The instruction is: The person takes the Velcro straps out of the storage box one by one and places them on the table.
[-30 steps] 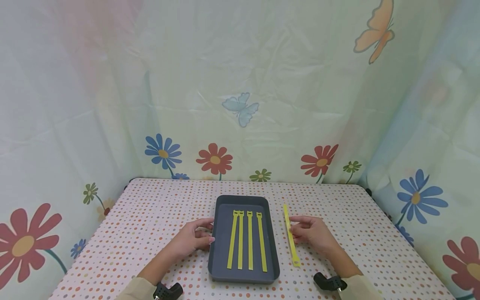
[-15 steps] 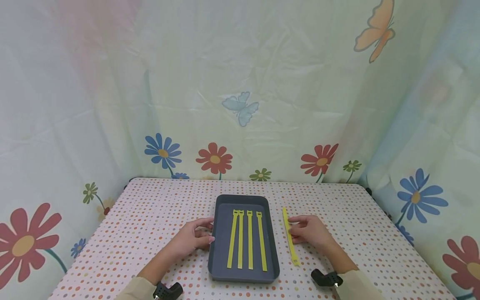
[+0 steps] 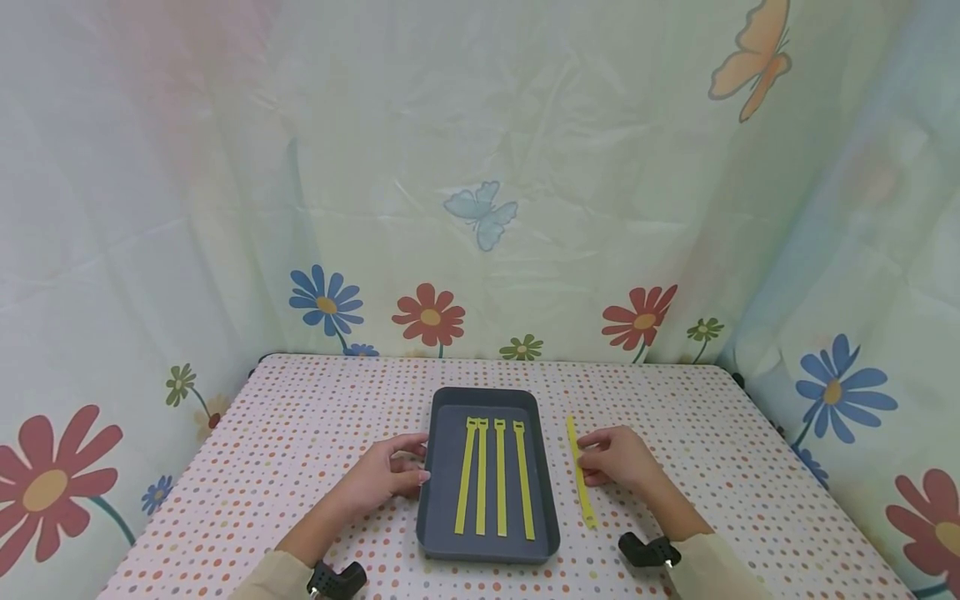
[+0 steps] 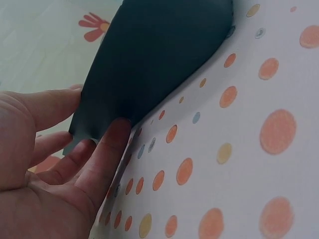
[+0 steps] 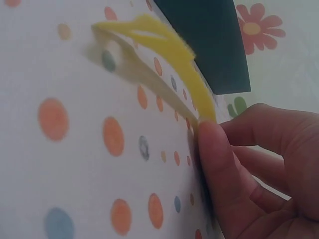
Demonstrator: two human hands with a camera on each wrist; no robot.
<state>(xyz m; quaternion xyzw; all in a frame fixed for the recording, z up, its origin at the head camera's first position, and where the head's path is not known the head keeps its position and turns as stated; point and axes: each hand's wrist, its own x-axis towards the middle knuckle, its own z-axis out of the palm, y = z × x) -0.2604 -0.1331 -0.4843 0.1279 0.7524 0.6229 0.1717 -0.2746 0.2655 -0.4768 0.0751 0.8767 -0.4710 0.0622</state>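
Beside the left wall of a dark grey tray (image 3: pixel 487 548), my left hand (image 3: pixel 382 477) touches its side. In the left wrist view, the thumb lies against the tray's outer wall (image 4: pixel 154 55) and the fingertips meet its edge. Several yellow hook-and-loop cable ties (image 3: pixel 501 483) lie lengthwise inside the tray, slotted heads at the far end. To the right of the tray, my right hand (image 3: pixel 618 458) pinches another yellow cable tie (image 3: pixel 582 498) between thumb and fingers. The right wrist view shows that tie (image 5: pixel 192 84) arching up from the cloth, its slotted head nearest the camera.
A dotted cloth (image 3: pixel 337 400) covers the table. Behind and at both sides hangs a curtain (image 3: pixel 480 125) printed with flowers and butterflies. Black wrist devices (image 3: pixel 336 581) sit on both wrists.
My right hand has shifted slightly with the cable tie, whose slotted end moved a little away from me and toward the tray. The left hand and the tray stay in place.
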